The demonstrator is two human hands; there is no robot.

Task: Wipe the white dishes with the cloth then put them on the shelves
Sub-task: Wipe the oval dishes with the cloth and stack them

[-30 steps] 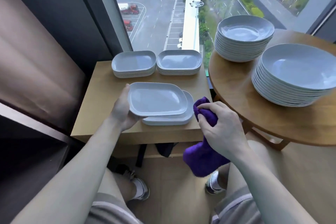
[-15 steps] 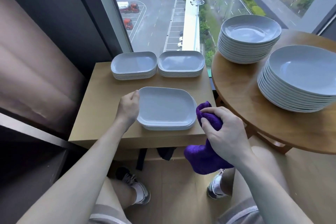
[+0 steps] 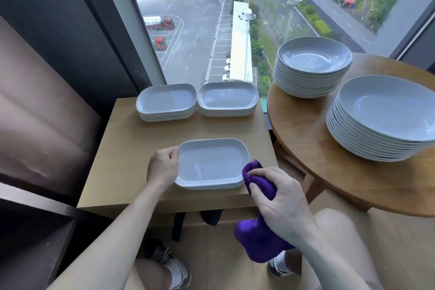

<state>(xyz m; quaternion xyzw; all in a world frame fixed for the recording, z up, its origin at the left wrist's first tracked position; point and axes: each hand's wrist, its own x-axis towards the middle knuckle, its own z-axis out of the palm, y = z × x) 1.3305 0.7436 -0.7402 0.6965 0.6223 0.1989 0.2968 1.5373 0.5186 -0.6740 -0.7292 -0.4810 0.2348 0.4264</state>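
Note:
A short stack of white rectangular dishes lies at the near edge of the square wooden table. My left hand is at the stack's left rim, fingers curled on the edge of the top dish. My right hand grips a bunched purple cloth just off the stack's right corner, and the cloth's tail hangs below the table edge. Two more stacks of rectangular dishes stand side by side at the table's far edge.
A round wooden table on the right carries two tall stacks of white bowls. A dark shelf unit stands at the left. A large window rises behind the tables. My legs and shoes are below.
My left hand has lowered the lifted dish onto the near stack and squared it up. My right hand and the cloth have stayed beside the stack's right corner.

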